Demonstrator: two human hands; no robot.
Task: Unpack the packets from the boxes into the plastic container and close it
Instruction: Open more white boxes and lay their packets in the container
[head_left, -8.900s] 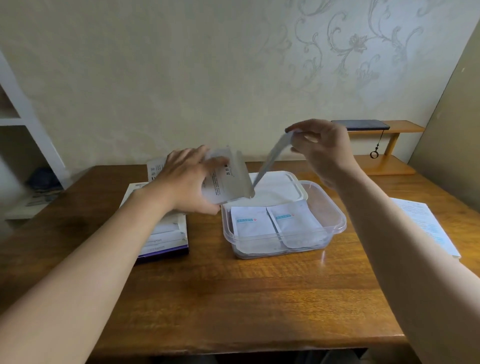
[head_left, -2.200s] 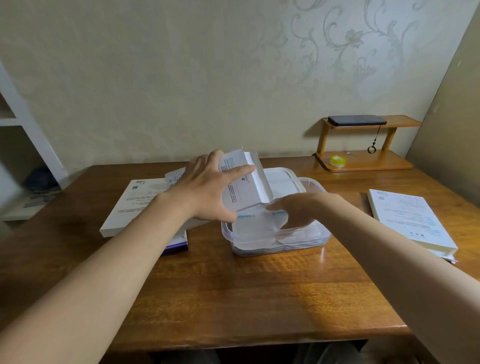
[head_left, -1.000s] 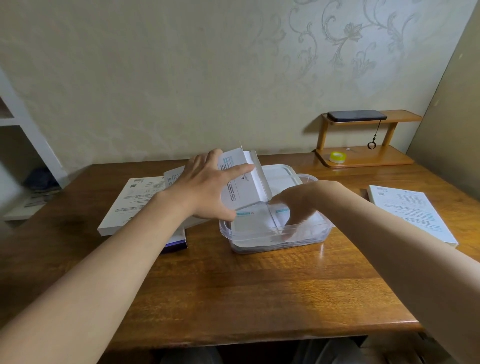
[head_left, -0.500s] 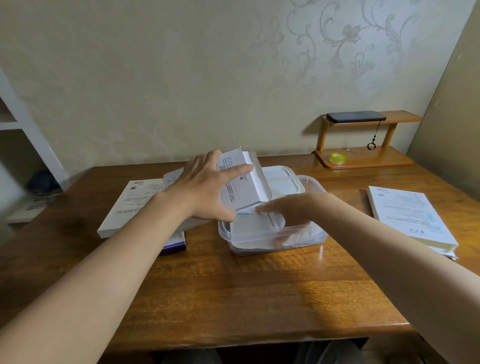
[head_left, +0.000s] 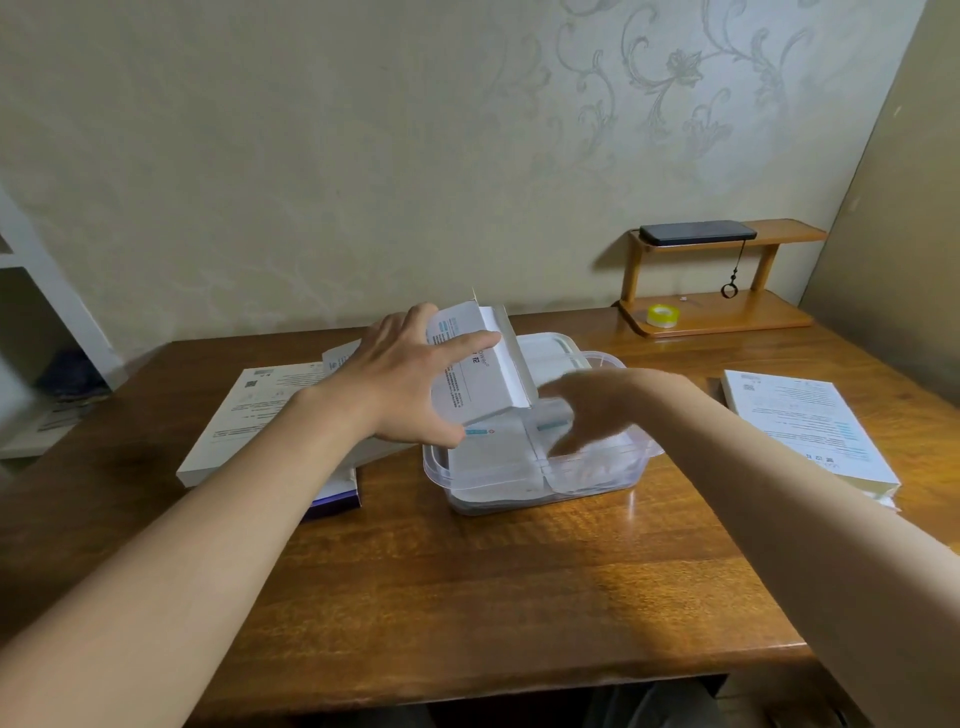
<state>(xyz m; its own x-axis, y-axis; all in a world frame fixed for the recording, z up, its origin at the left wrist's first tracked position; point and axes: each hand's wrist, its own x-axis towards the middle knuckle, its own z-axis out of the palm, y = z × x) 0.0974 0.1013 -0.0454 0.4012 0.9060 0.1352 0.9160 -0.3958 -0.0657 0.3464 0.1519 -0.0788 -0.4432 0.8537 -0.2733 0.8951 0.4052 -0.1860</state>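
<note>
The left hand (head_left: 400, 384) grips the white box (head_left: 478, 379), fingers across its printed face and thumb beneath, open end tilted down over the back-left corner of the plastic container (head_left: 436, 467); the right hand (head_left: 592, 410) is blurred over the container's middle, fingers pointing down towards the packets (head_left: 493, 452), and I cannot tell whether it pinches one. Best to draw each packet out flat, lay it square on a stack and press it level, so the lid (head_left: 550, 348) just behind will seat; the packets are flat white sachets with small blue labels, side by side inside the clear container on the desk (head_left: 467, 597).
</note>
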